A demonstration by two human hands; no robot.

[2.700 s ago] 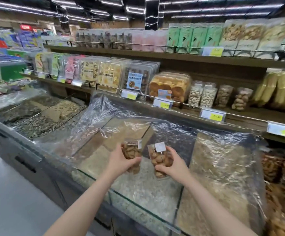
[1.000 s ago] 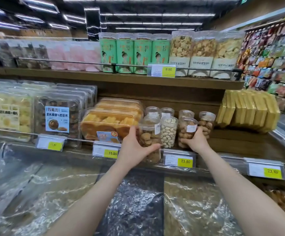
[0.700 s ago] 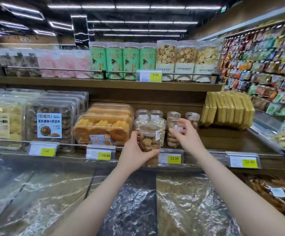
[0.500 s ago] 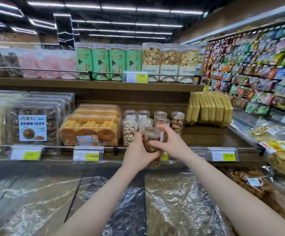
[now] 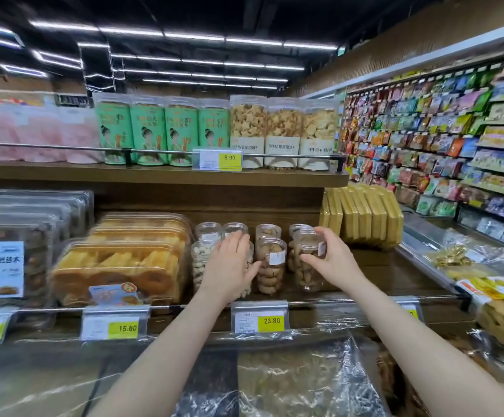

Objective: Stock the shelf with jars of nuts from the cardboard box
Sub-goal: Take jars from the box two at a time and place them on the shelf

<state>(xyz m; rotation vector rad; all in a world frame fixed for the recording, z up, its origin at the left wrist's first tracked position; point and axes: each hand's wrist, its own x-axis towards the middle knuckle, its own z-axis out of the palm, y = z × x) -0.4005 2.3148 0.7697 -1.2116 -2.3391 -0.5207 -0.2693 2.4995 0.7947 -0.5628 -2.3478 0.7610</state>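
Stood upright on the shelf (image 5: 365,272): clear jar (image 5: 308,261) of brown nuts.
Gripped by right hand (image 5: 333,260), fingers curled round it; left hand (image 5: 229,267) flat, fingers together, against neighbouring jars (image 5: 270,266).

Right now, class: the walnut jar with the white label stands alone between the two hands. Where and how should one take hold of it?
Take the walnut jar by its round side wall, about mid-height, coming from the front over the shelf rail. It stands upright, and jars crowd behind it, the left hand and right hand beside it, so the front is free.
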